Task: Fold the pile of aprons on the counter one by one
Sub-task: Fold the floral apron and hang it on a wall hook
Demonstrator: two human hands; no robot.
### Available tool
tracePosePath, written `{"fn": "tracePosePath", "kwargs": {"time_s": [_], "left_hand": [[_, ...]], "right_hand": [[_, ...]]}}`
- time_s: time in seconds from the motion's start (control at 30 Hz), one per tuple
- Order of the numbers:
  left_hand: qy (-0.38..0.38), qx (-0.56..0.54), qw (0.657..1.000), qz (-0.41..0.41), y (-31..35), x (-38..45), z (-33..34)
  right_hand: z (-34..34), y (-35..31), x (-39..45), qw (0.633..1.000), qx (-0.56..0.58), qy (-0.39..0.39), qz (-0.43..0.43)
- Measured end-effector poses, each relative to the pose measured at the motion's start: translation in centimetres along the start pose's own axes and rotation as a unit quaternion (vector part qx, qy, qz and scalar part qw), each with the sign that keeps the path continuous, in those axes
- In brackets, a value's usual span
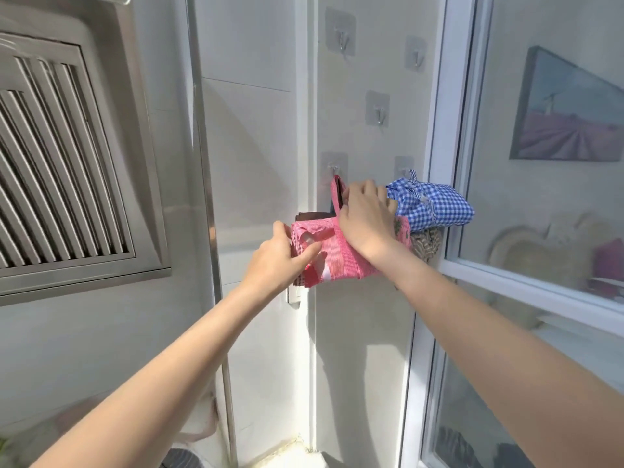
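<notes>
Fingers of left hand (pixel 275 261) grip red apron (pixel 341 255) | right hand (pixel 366 219) pinches its strap

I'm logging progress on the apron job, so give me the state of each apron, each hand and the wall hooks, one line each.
Red striped apron: folded into a bundle, held up at the wall.
Blue gingham apron: bundled, hanging at a lower hook.
Left hand: grips the red bundle's left end.
Right hand: curled over the red bundle's top by its strap.
Upper wall hooks: bare.
</notes>
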State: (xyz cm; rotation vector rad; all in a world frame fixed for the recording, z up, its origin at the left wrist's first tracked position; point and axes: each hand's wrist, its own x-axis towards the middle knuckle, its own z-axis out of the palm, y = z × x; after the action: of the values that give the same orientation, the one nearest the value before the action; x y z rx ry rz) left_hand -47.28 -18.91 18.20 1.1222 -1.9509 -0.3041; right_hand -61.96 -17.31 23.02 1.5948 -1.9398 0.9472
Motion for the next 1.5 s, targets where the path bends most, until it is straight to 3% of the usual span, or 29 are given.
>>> {"fn": "tracePosePath", "kwargs": {"time_s": [0.17,0.3,0.37,0.47,0.57,0.63,0.83,0.97,1.13,1.27,1.43,1.5], "left_hand": [[-0.021,-0.033,0.999,-0.012,-1.8,-2.1,-2.1],[-0.047,0.013,0.999,-0.016,-5.5,-6.6,-6.1],[-0.074,0.064,0.995,-0.017,-8.7,-10.0,-9.4],[-0.137,0.093,0.984,-0.069,-14.7,-15.8,-14.3],[-0.180,0.120,0.961,-0.170,-22.7,-22.9,-19.5],[-0.212,0.152,0.939,-0.223,-27.4,-27.7,-22.4],[-0.276,0.184,0.878,-0.344,-36.1,-37.4,-27.5],[-0.334,0.188,0.849,-0.364,-39.1,-41.9,-28.0],[-0.379,0.241,0.818,-0.361,-41.9,-44.6,-26.8],[-0.359,0.256,0.826,-0.351,-43.9,-44.9,-25.4],[-0.355,0.305,0.809,-0.357,-46.4,-44.7,-23.3],[-0.360,0.327,0.799,-0.355,-46.7,-44.3,-22.9]], "right_hand": [[-0.9,-2.6,-3.0,0.997,-0.016,0.065,-0.039],[-0.2,-9.7,-7.0,0.989,0.073,0.047,-0.119],[1.3,-14.6,-9.9,0.984,0.099,-0.023,-0.145],[4.5,-21.4,-15.4,0.955,0.140,-0.190,-0.182],[8.4,-28.9,-22.6,0.885,0.122,-0.370,-0.254],[11.6,-32.9,-27.1,0.844,0.090,-0.442,-0.288],[17.5,-39.0,-34.8,0.763,0.066,-0.570,-0.298],[20.3,-40.3,-37.7,0.733,0.068,-0.612,-0.290],[24.4,-40.9,-42.3,0.679,-0.052,-0.647,-0.343],[25.2,-40.6,-44.0,0.715,-0.138,-0.577,-0.370],[27.3,-41.2,-42.8,0.747,-0.126,-0.509,-0.409],[27.5,-41.7,-41.3,0.768,-0.096,-0.504,-0.383]]}}
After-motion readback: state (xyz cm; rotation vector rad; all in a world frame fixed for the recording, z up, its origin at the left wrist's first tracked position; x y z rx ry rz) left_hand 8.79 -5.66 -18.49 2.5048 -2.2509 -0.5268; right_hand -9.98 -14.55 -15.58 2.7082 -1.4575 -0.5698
